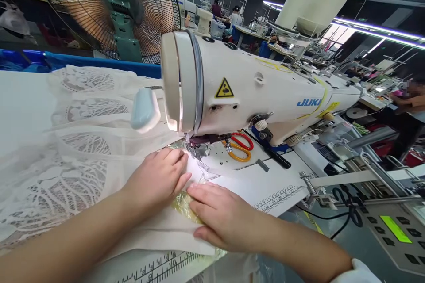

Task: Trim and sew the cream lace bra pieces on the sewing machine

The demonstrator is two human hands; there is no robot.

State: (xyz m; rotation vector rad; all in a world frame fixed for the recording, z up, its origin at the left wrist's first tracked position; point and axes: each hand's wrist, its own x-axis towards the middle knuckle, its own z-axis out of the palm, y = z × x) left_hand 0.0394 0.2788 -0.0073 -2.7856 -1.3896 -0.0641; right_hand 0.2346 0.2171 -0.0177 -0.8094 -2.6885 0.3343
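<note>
White lace fabric (83,181) spreads over the left side of the sewing table and runs under the needle area of a white sewing machine (239,84). My left hand (159,177) grips and presses the cloth just in front of the presser foot (194,146), fingers bent and close together. Lower and to the right, my right hand (222,212) holds the fabric down near its edge, its fingertips close to my left thumb. Between the hands shows a yellowish, shiny crinkled strip (184,205). Part of the cloth is hidden beneath both hands.
Snips with red and orange handles (241,152) lie right of the needle. Printed rulers (279,199) mark the table. A control panel (395,234) and metal tape guide (314,188) stand at right. A large fan (122,13) is behind; people work farther back.
</note>
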